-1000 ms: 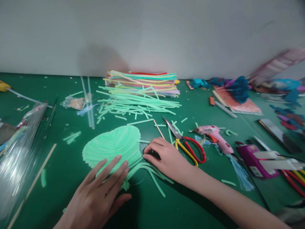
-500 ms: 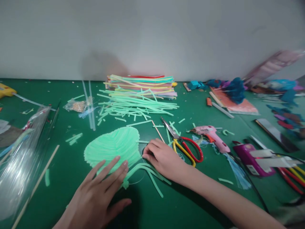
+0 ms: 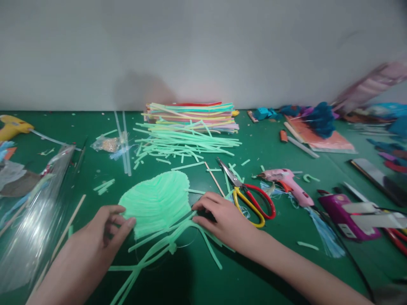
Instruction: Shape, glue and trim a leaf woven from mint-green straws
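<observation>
A light green leaf [image 3: 155, 201] made of fuzzy pipe cleaners lies on the table between my hands. My left hand [image 3: 110, 231] is at its left edge, fingers curled and thumb tip against the rim. At the leaf's lower right, my right hand [image 3: 219, 214] has thumb and fingertips closed around a thin green pipe cleaner strand; the exact contact is partly hidden. Loose green pipe cleaners [image 3: 159, 245] run below the leaf and pass under my right hand. Beside that hand lie scissors [image 3: 246, 195] with one red and one yellow handle.
Behind are a heap of green pipe cleaners [image 3: 190, 142] and a multicoloured bundle [image 3: 193, 112]. A pink glue gun [image 3: 288, 182] and a purple device [image 3: 346, 216] lie to the right. Clear plastic wrapping [image 3: 34, 220], a wooden stick [image 3: 68, 220] and a yellow glue gun [image 3: 14, 127] are left.
My left hand has drawn back left from over the leaf to its left edge, its fingers now curled, uncovering the strands below. My right hand stays at the lower right.
</observation>
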### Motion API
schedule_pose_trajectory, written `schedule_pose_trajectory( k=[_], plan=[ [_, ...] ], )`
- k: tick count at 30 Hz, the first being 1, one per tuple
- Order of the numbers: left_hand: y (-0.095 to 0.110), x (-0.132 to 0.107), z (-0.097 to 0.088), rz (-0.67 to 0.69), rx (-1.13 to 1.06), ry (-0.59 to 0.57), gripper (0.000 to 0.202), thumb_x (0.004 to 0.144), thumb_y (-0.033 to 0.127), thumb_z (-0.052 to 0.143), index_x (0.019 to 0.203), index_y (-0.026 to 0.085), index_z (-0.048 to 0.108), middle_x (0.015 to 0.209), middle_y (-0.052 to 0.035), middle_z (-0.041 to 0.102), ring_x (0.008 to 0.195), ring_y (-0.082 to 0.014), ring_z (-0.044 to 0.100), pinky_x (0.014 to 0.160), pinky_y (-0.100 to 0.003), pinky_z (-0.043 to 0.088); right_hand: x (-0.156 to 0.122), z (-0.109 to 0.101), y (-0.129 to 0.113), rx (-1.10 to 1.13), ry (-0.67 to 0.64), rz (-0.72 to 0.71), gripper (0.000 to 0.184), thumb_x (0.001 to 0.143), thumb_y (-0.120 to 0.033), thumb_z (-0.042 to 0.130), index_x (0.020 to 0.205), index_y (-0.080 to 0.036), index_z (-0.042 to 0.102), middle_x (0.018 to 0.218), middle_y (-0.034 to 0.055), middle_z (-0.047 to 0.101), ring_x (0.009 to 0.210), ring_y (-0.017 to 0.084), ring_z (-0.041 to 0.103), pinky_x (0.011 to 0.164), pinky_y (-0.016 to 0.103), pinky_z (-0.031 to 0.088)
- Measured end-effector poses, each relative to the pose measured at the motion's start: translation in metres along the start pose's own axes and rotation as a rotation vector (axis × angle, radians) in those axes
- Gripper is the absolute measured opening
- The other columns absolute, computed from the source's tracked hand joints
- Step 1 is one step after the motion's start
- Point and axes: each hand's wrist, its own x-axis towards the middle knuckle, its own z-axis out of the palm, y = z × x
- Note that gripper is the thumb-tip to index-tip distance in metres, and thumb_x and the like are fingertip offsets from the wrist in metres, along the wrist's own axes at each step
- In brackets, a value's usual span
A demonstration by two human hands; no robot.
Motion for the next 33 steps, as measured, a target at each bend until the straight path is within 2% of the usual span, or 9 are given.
schedule_pose_trajectory(
  k=[6, 11, 13, 16, 19, 20, 25, 29, 33],
  plan=[
    [-0.001, -0.017, 0.001, -0.253, -0.728, -0.077, 0.074, 0.064, 0.048, 0.082, 0.128, 0.031, 0.049, 0.132, -0.0102, 0.064, 0.105, -0.0346, 0.07, 0.077, -0.042, 0.064, 0.0, 0.006, -0.003, -0.029, 0.008, -0.016, 0.009, 0.091, -0.017, 0.065, 0.086, -0.018, 0.058, 0.092, 0.0047, 0.063, 0.091, 0.021, 0.058, 0.079, 0.033, 0.047],
    [0.021, -0.01, -0.003, -0.458, -1.139, -0.015, 0.094, 0.047, 0.017, 0.078, 0.134, 0.025, 0.043, 0.115, -0.018, 0.07, 0.089, -0.0415, 0.073, 0.064, -0.046, 0.063, -0.001, 0.007, -0.006, 0.084, 0.05, 0.169, 0.021, 0.084, -0.021, 0.074, 0.096, -0.018, 0.057, 0.097, 0.005, 0.062, 0.086, 0.019, 0.06, 0.076, 0.031, 0.048],
    [0.03, -0.007, -0.006, -0.519, -1.16, 0.035, 0.09, 0.052, 0.014, 0.072, 0.137, 0.022, 0.042, 0.107, -0.0192, 0.072, 0.09, -0.0379, 0.074, 0.063, -0.04, 0.061, 0.002, 0.007, -0.007, 0.12, 0.066, 0.23, 0.023, 0.082, -0.022, 0.077, 0.094, -0.018, 0.058, 0.092, 0.0034, 0.062, 0.082, 0.018, 0.061, 0.073, 0.03, 0.048],
    [0.031, -0.002, -0.009, -0.469, -1.08, -0.044, 0.066, 0.064, 0.025, 0.073, 0.127, 0.023, 0.054, 0.098, -0.0143, 0.074, 0.091, -0.03, 0.072, 0.061, -0.032, 0.058, 0.007, 0.007, -0.007, 0.141, 0.088, 0.244, 0.02, 0.081, -0.021, 0.077, 0.088, -0.019, 0.058, 0.083, 0.0003, 0.061, 0.076, 0.016, 0.059, 0.068, 0.028, 0.045],
    [0.024, 0.009, -0.006, -0.252, -0.768, -0.329, 0.029, 0.067, 0.037, 0.083, 0.083, 0.02, 0.065, 0.072, -0.0031, 0.07, 0.069, -0.0188, 0.067, 0.054, -0.022, 0.051, 0.009, 0.007, -0.006, 0.181, 0.108, 0.225, 0.02, 0.079, -0.02, 0.078, 0.086, -0.019, 0.06, 0.079, -0.0013, 0.059, 0.073, 0.014, 0.057, 0.065, 0.026, 0.043],
    [0.022, 0.012, -0.004, -0.293, -0.693, -0.307, 0.031, 0.063, 0.037, 0.086, 0.066, 0.019, 0.06, 0.057, 0.001, 0.062, 0.057, -0.0154, 0.062, 0.046, -0.02, 0.046, 0.009, 0.007, -0.005, 0.196, 0.114, 0.215, 0.02, 0.078, -0.019, 0.079, 0.086, -0.019, 0.061, 0.08, -0.0014, 0.059, 0.073, 0.014, 0.057, 0.065, 0.026, 0.043],
    [0.026, 0.023, 0.013, -0.516, -0.991, -0.189, 0.038, 0.054, 0.017, 0.092, 0.076, 0.021, 0.061, 0.064, 0.0078, 0.062, 0.05, -0.0064, 0.058, 0.049, -0.014, 0.052, 0.003, 0.006, 0.001, 0.34, 0.18, 0.123, 0.011, 0.081, -0.023, 0.077, 0.08, -0.02, 0.067, 0.085, 0.0001, 0.06, 0.075, 0.013, 0.057, 0.066, 0.025, 0.044],
    [0.023, 0.023, 0.015, -0.46, -1.108, -0.158, 0.041, 0.05, 0.008, 0.091, 0.068, 0.019, 0.056, 0.053, 0.0111, 0.054, 0.04, -0.0058, 0.053, 0.041, -0.015, 0.052, 0.004, 0.006, 0.004, 0.573, 0.308, 0.149, 0.015, 0.077, -0.029, 0.079, 0.084, -0.021, 0.069, 0.095, 0.0031, 0.063, 0.08, 0.015, 0.06, 0.07, 0.027, 0.049],
    [0.016, 0.024, 0.01, -0.427, -1.162, -0.156, 0.045, 0.043, 0.002, 0.091, 0.066, 0.018, 0.056, 0.05, 0.0123, 0.054, 0.038, -0.0066, 0.054, 0.037, -0.015, 0.052, 0.008, 0.003, -0.001, 0.906, 0.214, 0.331, 0.036, 0.07, -0.044, 0.083, 0.091, -0.019, 0.067, 0.081, 0.0012, 0.067, 0.074, 0.015, 0.062, 0.07, 0.028, 0.051]
  ],
)
